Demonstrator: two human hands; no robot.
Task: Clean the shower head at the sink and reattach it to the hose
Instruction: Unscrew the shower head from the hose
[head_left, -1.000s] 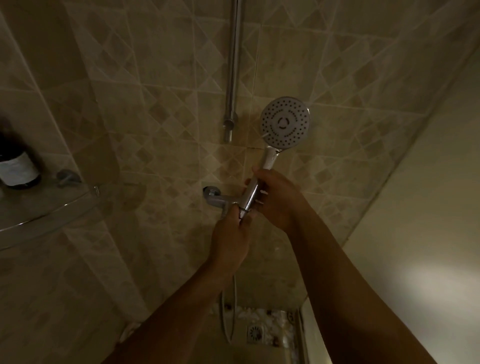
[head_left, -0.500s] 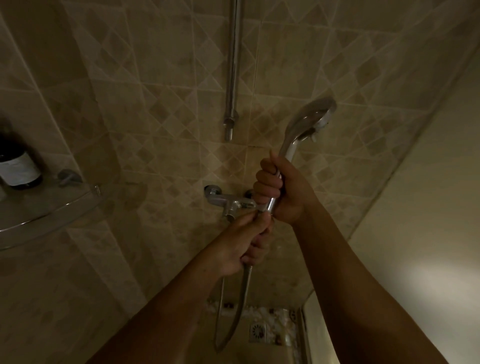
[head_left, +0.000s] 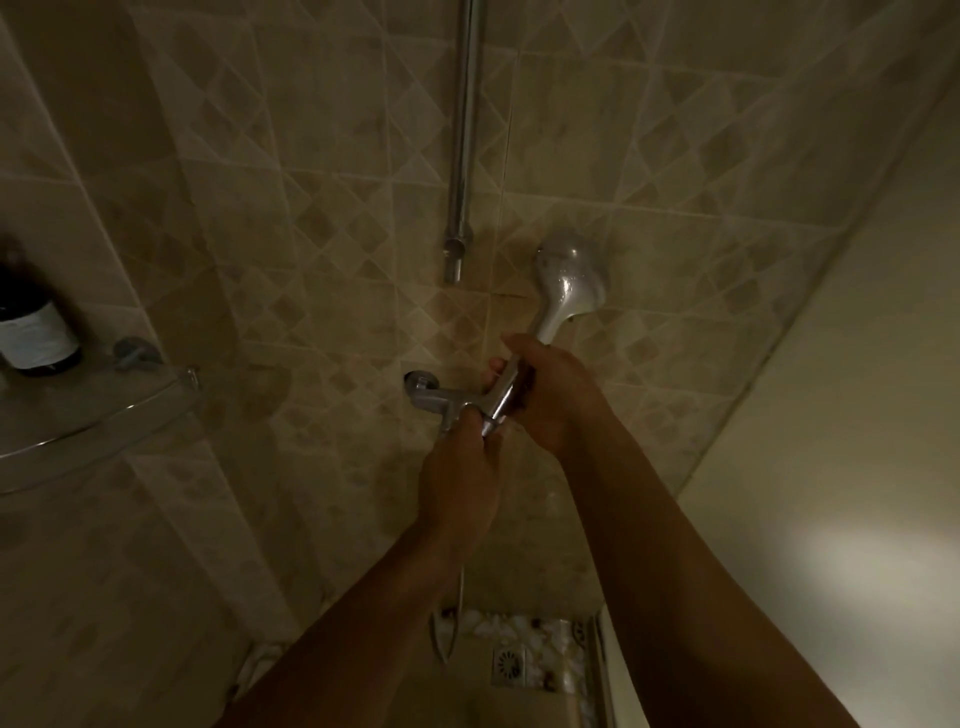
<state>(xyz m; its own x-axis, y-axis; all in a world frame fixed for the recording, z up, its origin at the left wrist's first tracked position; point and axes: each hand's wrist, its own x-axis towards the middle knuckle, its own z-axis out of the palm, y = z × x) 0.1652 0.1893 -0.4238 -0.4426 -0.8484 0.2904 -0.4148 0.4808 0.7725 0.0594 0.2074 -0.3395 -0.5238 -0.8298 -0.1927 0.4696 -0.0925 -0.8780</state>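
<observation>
The chrome shower head (head_left: 570, 278) points up and away, its smooth wet back toward me and its spray face hidden. My right hand (head_left: 550, 389) is wrapped around its handle. My left hand (head_left: 460, 470) sits just below, fingers closed on the hose end where it meets the base of the handle. The metal hose (head_left: 457, 613) hangs down from under my left hand and loops near the floor. Whether the joint is tight is hidden by my fingers.
A chrome mixer tap (head_left: 431, 397) juts from the tiled wall right behind my hands. A vertical shower rail (head_left: 462, 156) ends above them. A glass corner shelf (head_left: 98, 421) at left holds a dark bottle (head_left: 31, 327). A floor drain (head_left: 509, 665) lies below.
The shower head has turned from spray face toward me to its back toward me. My right hand has regripped the handle, and my left hand has stayed on the hose end.
</observation>
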